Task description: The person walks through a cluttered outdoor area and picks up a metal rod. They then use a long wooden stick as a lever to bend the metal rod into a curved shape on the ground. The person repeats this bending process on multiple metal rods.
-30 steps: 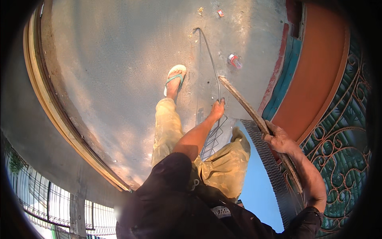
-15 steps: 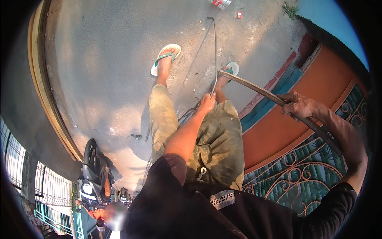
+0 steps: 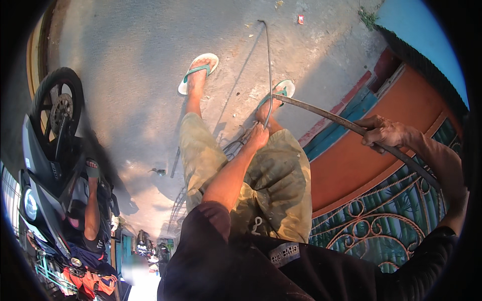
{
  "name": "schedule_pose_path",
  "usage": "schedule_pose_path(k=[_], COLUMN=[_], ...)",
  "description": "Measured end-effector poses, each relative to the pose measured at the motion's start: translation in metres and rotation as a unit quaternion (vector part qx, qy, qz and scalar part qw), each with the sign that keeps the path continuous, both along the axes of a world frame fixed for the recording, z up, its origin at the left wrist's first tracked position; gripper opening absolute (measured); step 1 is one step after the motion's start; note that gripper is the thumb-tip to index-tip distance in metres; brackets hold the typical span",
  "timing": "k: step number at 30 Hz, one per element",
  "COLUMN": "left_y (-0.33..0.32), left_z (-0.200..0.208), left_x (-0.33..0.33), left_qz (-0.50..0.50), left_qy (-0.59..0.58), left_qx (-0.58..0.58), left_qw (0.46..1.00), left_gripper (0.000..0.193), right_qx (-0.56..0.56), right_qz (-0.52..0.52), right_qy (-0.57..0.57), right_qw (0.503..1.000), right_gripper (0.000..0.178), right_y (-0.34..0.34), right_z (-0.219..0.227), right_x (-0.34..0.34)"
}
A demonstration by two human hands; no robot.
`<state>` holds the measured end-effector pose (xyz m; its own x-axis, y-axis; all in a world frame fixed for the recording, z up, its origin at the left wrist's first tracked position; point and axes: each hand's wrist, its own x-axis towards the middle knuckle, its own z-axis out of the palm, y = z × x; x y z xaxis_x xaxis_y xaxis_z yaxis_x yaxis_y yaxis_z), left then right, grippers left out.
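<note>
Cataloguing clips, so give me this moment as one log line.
left hand: holds rod | right hand: holds stick | motorbike: at left

Motorbike (image 3: 38, 150): carried a rider (image 3: 92, 220) at the left.
Red wrapper (image 3: 300, 19): lay on the ground (image 3: 135, 75).
Orange wall (image 3: 339, 175): bordered metal scrollwork (image 3: 354, 218).

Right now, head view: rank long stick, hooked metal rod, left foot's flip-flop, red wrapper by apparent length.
1. Long stick
2. Hooked metal rod
3. Left foot's flip-flop
4. Red wrapper

Apparent order only; differing nearness to the camera leaves true stick-versus-rod length unsure.
</note>
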<state>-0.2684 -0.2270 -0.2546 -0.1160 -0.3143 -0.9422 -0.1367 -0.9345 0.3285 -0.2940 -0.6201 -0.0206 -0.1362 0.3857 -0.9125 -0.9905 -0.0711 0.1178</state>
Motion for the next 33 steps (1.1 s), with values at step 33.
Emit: schedule_pose_path(k=[33], left_y=[-0.005], left_z=[-0.017], left_x=[-0.005], left_qz=[0.225], left_qy=[0.073], left_qx=[0.103], left_qw=[0.966], left_gripper=[0.077], right_qx=[-0.062], right_qz=[-0.019], right_qy=[0.043], right_qw=[0.997], right_gripper=[0.065], right_y=[0.039], right_z=[0.015], right_x=[0.005])
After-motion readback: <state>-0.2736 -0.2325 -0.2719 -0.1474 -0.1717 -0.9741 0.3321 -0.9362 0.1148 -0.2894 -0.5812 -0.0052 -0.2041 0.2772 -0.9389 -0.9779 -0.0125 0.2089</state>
